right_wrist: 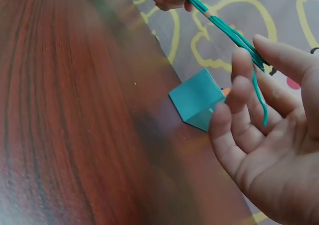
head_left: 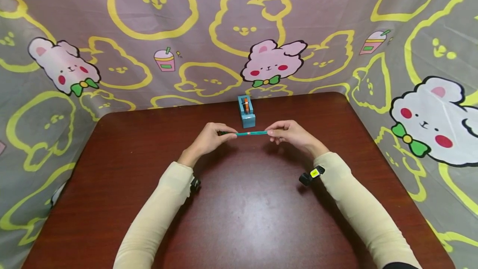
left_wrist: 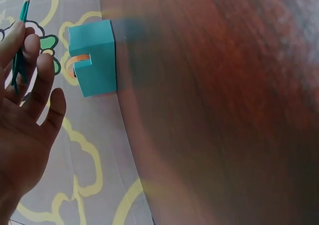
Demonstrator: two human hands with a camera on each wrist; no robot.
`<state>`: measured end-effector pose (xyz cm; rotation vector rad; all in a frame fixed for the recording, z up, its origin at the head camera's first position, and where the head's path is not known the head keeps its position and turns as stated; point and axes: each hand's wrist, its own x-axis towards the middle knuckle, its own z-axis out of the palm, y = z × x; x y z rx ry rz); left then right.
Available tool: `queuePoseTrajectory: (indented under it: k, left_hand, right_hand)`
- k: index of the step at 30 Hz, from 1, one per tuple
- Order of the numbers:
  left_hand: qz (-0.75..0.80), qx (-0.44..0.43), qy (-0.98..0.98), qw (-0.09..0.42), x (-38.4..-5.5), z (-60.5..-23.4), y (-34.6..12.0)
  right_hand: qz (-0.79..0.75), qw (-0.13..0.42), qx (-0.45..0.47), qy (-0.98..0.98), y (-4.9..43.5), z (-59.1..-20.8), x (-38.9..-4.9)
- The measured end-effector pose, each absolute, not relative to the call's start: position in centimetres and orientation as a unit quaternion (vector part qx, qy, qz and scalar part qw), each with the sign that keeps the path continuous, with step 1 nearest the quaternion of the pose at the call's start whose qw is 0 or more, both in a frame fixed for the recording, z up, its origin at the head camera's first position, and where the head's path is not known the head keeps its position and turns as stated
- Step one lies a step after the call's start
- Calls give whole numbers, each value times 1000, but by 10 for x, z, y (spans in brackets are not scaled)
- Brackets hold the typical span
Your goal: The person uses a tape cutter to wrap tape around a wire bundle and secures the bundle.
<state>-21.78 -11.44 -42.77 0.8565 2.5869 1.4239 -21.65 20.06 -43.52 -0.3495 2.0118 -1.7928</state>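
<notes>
A thin bundle of green wires (head_left: 255,133) stretches level between both hands above the table, with a narrow orange-tan band around its middle. My left hand (head_left: 215,134) pinches its left end between thumb and fingertips. At the other end, my right hand (head_left: 291,133) holds the wires between thumb and index finger. One loose green strand (right_wrist: 261,98) hangs down over the right fingers in the right wrist view. Just beyond the bundle stands a blue tape dispenser (head_left: 248,120) with an orange roll in it; neither hand touches it.
The dark brown wooden table (head_left: 239,202) has rounded far corners. A patterned cloth curtain (head_left: 209,11) with rabbit drawings hangs close behind it and along both sides. Small black wrist cameras sit on both sleeves.
</notes>
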Motion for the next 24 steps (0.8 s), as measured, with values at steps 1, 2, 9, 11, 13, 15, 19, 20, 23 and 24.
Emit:
queuePoseTrajectory:
  k: [1,2,9,11,13,15,19,20,23,24]
  left_hand:
    - [464,277,841,30,-218,-428,-114]
    - [466,275,841,26,-217,-428,-114]
    - [486,240,840,24,-218,-431,-118]
    - [510,222,830,30,-219,-432,-120]
    - [538,207,817,34,-220,-433,-122]
    - [561,196,803,36,-221,-435,-124]
    - [582,188,790,38,-223,-439,-127]
    - [585,186,788,39,-224,-440,-128]
    - [601,176,779,44,-224,-440,-129]
    - [605,174,776,45,-223,-439,-129]
  right_hand:
    - [-656,208,-118,716,201,-436,-216]
    - [-665,205,-113,709,201,-437,-216]
    - [-721,195,-82,660,200,-443,-216]
    - [-734,195,-72,647,200,-444,-216]
    - [-742,198,-68,636,200,-444,-216]
    - [-749,200,-66,628,200,-444,-216]
    - [-755,204,-67,620,200,-445,-216]
    - [-757,205,-67,617,200,-445,-217]
    - [-762,205,-62,612,200,-445,-217]
    - [-764,204,-59,609,200,-445,-218]
